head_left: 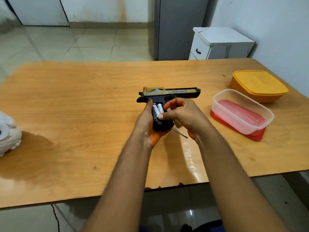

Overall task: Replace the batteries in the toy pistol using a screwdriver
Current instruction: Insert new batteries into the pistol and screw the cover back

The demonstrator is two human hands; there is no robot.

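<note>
I held the toy pistol (164, 95) above the table (83, 106) by its black grip, my left hand (147, 124) curled round the butt from the left with the thumb lying up along the open battery bay. Two white batteries (157, 110) sat side by side in that bay, facing up at me. My right hand (182, 114) came in from the right, fingers bent, the thumb tip pressing on the lower end of the nearer battery and the forefinger curled above its upper end, so I was pinching it. The screwdriver (180, 132) was tucked in that same right hand, its metal shaft poking out below my palm and pointing down to the right. The gold slide pointed away to the right, beyond my knuckles. Further right of my right hand stood a clear tub (242, 113) on a red lid (257, 135), and beyond it a yellow lidded box (258, 85).
</note>
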